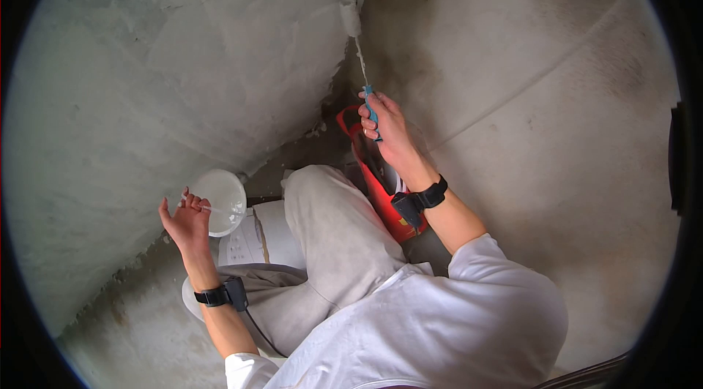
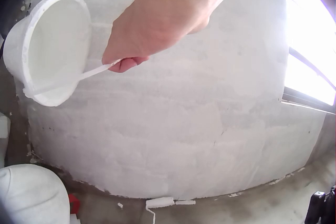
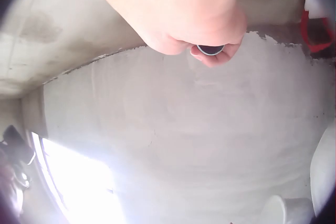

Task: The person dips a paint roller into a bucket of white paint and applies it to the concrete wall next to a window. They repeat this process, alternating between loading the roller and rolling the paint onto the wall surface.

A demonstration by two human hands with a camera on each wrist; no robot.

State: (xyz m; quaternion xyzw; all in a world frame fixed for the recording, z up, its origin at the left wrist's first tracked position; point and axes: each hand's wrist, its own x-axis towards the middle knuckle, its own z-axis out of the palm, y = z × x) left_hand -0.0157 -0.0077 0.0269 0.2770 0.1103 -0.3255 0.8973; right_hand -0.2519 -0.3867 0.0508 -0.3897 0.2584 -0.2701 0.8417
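Observation:
In my right hand [image 1: 387, 125] is the blue handle of a small paint roller [image 1: 351, 19], fingers wrapped round it. The white roller head lies along the bottom edge of the wall, where pale coating meets bare floor. In the right wrist view only the dark butt of the roller handle [image 3: 211, 50] shows inside the curled fingers. My left hand [image 1: 189, 222] holds the thin white handle of a white plastic bucket [image 2: 26, 50]. The bucket tilts, its open mouth facing the wall, and its inside looks white.
The pale coated wall [image 1: 212, 74] rises at the left, with ragged patches along its base. Next to the bent knee lies a red bag-like item [image 1: 377, 191]. A white container [image 1: 256, 239] is partly hidden behind the leg. Bright window light [image 2: 312, 40] enters at one side.

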